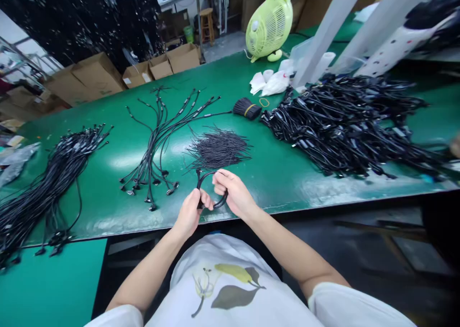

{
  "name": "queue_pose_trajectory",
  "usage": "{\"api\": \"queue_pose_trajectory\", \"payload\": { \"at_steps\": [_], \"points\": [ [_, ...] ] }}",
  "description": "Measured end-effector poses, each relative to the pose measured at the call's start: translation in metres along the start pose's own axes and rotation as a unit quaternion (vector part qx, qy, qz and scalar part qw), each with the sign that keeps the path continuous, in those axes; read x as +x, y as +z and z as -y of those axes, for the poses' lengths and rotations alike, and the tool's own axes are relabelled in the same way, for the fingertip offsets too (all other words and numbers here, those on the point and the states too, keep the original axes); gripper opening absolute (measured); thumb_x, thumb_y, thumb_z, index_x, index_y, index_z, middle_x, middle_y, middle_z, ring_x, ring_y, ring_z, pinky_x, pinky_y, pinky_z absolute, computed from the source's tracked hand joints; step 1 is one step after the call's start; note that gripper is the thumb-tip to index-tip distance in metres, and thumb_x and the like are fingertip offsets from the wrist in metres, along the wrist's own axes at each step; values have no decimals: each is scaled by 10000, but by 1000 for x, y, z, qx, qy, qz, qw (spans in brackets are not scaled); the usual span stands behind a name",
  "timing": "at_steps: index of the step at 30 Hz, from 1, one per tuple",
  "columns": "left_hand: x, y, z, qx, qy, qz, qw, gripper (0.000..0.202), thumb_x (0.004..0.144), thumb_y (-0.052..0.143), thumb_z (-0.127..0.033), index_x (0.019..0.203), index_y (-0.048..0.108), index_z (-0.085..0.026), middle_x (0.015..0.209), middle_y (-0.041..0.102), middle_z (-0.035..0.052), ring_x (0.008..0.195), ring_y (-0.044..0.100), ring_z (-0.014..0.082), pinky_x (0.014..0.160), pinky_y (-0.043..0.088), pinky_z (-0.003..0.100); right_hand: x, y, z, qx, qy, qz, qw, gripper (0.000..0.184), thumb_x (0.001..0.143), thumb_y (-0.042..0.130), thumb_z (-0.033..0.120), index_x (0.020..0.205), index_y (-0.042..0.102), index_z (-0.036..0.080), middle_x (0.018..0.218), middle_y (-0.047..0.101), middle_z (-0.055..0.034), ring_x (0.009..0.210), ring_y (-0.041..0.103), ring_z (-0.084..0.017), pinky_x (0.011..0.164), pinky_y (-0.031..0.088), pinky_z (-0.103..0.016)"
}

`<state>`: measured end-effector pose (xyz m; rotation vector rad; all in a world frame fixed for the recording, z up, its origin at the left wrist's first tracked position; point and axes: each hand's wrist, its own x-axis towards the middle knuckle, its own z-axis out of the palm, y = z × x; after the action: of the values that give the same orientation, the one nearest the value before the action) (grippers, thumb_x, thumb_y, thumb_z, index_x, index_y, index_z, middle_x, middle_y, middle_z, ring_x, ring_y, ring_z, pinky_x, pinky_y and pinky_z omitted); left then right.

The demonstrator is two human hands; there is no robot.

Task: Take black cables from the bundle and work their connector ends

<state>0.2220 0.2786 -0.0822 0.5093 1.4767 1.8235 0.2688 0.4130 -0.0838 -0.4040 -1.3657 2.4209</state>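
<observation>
A black cable [220, 202], bent into a loop, is held between my two hands close to the table's front edge. My left hand [194, 206] is closed around one side of it, with a cable end sticking up above the thumb. On the opposite side, my right hand [229, 187] pinches the loop with thumb and fingers. Just beyond the hands lies a loose pile of short black ties [219, 149]. Several straight cables with plugs [158, 135] lie spread out to the left of that pile. Behind it sits a banded bundle of black ties [247, 108].
A big heap of coiled cables [345, 126] covers the right of the green table [280, 188]. Long cables [53, 178] lie at the left, hanging past the edge. At the back stand a green fan [269, 25], white crumpled bags [276, 82] and a grey post [328, 30].
</observation>
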Motion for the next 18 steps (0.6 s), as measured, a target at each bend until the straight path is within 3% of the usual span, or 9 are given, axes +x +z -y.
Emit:
{"api": "queue_pose_trajectory", "payload": {
  "at_steps": [3, 5, 8, 10, 14, 16, 18],
  "points": [
    [2, 6, 11, 89, 27, 9, 996, 466, 926, 448, -608, 708, 467, -198, 638, 459, -14, 612, 478, 156, 700, 431, 319, -10, 9, 4, 28, 0, -17, 999, 349, 817, 634, 525, 956, 604, 206, 835, 582, -7, 701, 529, -110, 623, 445, -229],
    [3, 7, 14, 124, 27, 15, 992, 436, 881, 542, -608, 806, 555, -179, 740, 552, 25, 750, 546, 193, 790, 437, 334, -18, 16, 4, 11, -18, -5, 1000, 384, 883, 554, 547, 1066, 609, 214, 968, 623, -38, 764, 565, -123, 675, 471, -249],
    [3, 2, 17, 151, -4, 39, 988, 508, 857, 574, -614, 1077, 607, -158, 1128, 612, 103, 1149, 519, 275, 1035, 348, 388, -28, 24, 0, -58, -87, -1, 994, 376, 938, 480, 544, 993, 609, 195, 1002, 625, -51, 855, 588, -128, 787, 478, -263],
    [-1, -4, 18, 144, -57, 93, 984, 556, 861, 563, -620, 1152, 605, -148, 1241, 587, 118, 1238, 472, 303, 1087, 305, 421, -32, 25, -3, -53, -84, -15, 995, 365, 922, 511, 550, 904, 568, 190, 907, 606, -27, 793, 576, -110, 726, 475, -239],
    [-14, -13, 16, 70, -163, 217, 960, 498, 844, 619, -591, 1003, 664, -122, 1038, 669, 118, 1033, 585, 271, 975, 414, 417, -33, 20, -8, 33, 45, 30, 998, 481, 848, 531, 673, 833, 471, 196, 664, 498, 41, 507, 429, -65, 449, 332, -182],
    [-19, -13, 15, 30, -194, 237, 951, 465, 844, 635, -571, 926, 667, -114, 934, 677, 113, 905, 613, 234, 888, 457, 384, -31, 18, -9, 77, 81, 32, 993, 541, 798, 533, 738, 846, 442, 207, 654, 466, 58, 448, 373, -51, 401, 265, -175],
    [-21, -10, 13, 0, -211, 222, 952, 451, 843, 641, -564, 857, 656, -114, 837, 667, 99, 797, 615, 203, 808, 476, 352, -28, 17, -11, 128, 99, 23, 987, 580, 769, 533, 773, 893, 447, 213, 700, 453, 61, 432, 336, -35, 391, 233, -170]
  ]
}}
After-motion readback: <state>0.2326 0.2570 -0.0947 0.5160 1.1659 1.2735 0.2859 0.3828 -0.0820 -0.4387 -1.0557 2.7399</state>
